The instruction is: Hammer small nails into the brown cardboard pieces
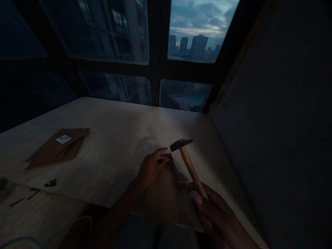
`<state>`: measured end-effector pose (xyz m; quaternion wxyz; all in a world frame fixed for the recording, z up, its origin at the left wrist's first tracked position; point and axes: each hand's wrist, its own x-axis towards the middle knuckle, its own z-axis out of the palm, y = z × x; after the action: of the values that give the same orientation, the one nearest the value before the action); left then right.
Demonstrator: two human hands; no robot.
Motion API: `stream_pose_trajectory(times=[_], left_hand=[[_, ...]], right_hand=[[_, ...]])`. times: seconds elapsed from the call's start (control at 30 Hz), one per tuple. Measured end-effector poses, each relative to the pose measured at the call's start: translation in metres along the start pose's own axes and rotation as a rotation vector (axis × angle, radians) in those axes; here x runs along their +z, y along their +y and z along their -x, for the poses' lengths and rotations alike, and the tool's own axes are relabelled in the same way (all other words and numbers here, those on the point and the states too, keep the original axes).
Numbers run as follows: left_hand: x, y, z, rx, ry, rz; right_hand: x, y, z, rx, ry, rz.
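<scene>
My right hand (pixel 216 211) is wrapped round the wooden handle of a hammer (pixel 192 166). The hammer's dark metal head is raised just right of my left fingertips, apart from them. My left hand (pixel 153 167) is at the far end of a brown board-like piece (pixel 162 197), with its fingers bent in toward that edge. Anything small between those fingertips is too dark to make out. Beside the piece's right edge lies a small brown scrap (pixel 182 177), partly in shadow.
Flattened brown cardboard (pixel 55 148) with a white label lies on the pale tabletop (pixel 116 128) at left. Small black pieces (pixel 50 182) and thin dark rods (pixel 33 194) lie nearer. A pale cable (pixel 75 221) curves at lower left. Windows stand behind, a wall (pixel 280 131) at right.
</scene>
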<state>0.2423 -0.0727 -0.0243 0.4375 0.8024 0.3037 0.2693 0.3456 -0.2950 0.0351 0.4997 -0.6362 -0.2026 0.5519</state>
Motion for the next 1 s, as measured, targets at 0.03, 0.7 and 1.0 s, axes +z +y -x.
stream_pose_trajectory(times=[0.03, 0.7, 1.0], left_hand=[[0.0, 0.0, 0.0, -0.003, -0.007, -0.004], [-0.002, 0.002, 0.001, 0.026, -0.036, 0.031], [-0.001, 0.003, 0.001, 0.05, -0.046, -0.035]], right_hand=[[-0.001, -0.002, -0.003, 0.032, -0.045, 0.041], [0.002, -0.018, 0.006, 0.084, -0.006, 0.124], [0.001, -0.013, -0.002, 0.09, -0.054, 0.156]])
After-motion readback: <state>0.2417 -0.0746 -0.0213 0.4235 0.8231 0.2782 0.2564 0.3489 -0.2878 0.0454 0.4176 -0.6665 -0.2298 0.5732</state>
